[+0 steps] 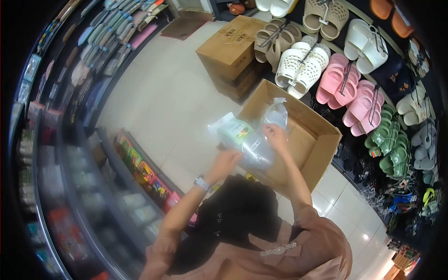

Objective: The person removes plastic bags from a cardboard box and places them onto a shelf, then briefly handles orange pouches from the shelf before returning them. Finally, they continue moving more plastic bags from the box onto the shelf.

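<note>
A clear plastic package (252, 148) with a green and white label and greyish contents is held in front of me, over the near left side of an open cardboard box (326, 148). My left hand (227, 162), with a watch on its wrist, is closed at the package's lower left edge; its fingertips are partly hidden. On the other side my right hand (276, 136) is closed, its fingers pinched by the package's right edge. Just beyond that hand, a second clear plastic bag (277, 112) lies inside the box.
Stacked cardboard cartons (231, 44) stand behind the open box. On the right, a rack carries pairs of clogs and slides, including white clogs (303, 65) and pink slides (338, 79). Shelves with packaged goods (135, 205) line the left. Pale tiled floor (154, 102) lies between.
</note>
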Demonstrator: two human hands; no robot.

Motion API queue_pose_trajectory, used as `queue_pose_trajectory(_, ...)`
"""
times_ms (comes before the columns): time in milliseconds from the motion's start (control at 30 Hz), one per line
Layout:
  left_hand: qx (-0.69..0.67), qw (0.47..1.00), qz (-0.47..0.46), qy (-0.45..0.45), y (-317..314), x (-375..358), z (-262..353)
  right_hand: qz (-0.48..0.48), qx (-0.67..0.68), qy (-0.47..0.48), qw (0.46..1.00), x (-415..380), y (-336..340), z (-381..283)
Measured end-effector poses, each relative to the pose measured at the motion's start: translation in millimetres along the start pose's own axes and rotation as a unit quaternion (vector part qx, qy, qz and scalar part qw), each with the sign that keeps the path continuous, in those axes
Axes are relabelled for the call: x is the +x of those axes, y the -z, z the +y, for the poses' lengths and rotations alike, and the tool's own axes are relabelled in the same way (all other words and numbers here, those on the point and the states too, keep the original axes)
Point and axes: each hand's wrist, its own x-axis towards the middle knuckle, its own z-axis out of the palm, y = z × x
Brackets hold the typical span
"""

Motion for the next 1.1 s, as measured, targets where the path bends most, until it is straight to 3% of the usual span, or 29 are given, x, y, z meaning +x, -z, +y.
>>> queue_pose_trajectory(100,0.049,0.998,0.05,0.01,4.4,-14.3,-14.2,-0.064,-0.012,-0.019,0.998,-16.4,-15.8,-8.4)
queue_pose_trajectory(167,0.042,0.997,0.048,0.043,7.5,-18.4,-18.8,-0.021,-0.123,0.105,0.987,-25.2,-25.0,-11.2)
queue_pose_trajectory(200,0.036,0.996,0.039,0.072,8.3,-20.0,-20.3,-0.083,-0.117,0.076,0.987,-26.0,-23.4,-19.3)
queue_pose_trajectory(333,0.043,0.994,0.042,0.091,2.5,-29.6,-42.0,-0.105,-0.141,0.088,0.98,-19.4,-33.2,4.0)
queue_pose_trajectory(433,0.052,0.992,0.059,0.094,-1.1,-36.2,-53.0,-0.101,-0.136,0.031,0.985,-17.9,-25.6,36.3)
queue_pose_trajectory(500,0.037,0.991,0.07,0.105,1.3,-38.7,-55.2,-0.129,-0.214,-0.06,0.966,-17.0,-21.1,69.7)
queue_pose_trajectory(633,0.036,0.988,0.08,0.128,-6.8,-44.9,-79.2,-0.117,-0.197,-0.018,0.973,-21.9,-8.0,90.5)
queue_pose_trajectory(700,0.041,0.989,0.062,0.127,-8.9,-44.0,-92.2,-0.095,-0.121,-0.075,0.985,-15.4,-4.6,77.2)
queue_pose_trajectory(733,0.061,0.992,0.074,0.086,-10.4,-47.3,-99.8,-0.088,-0.13,-0.06,0.986,-9.2,-5.4,66.0)
queue_pose_trajectory(900,0.012,0.986,0.061,0.152,24.6,-62.2,-90.6,-0.102,-0.049,0.045,0.993,20.7,-36.9,8.7)
queue_pose_trajectory(1100,0.004,0.959,0.23,0.165,78.6,-128.3,-128.3,-0.183,-0.048,0.169,0.967,38.7,-104.7,-75.3)
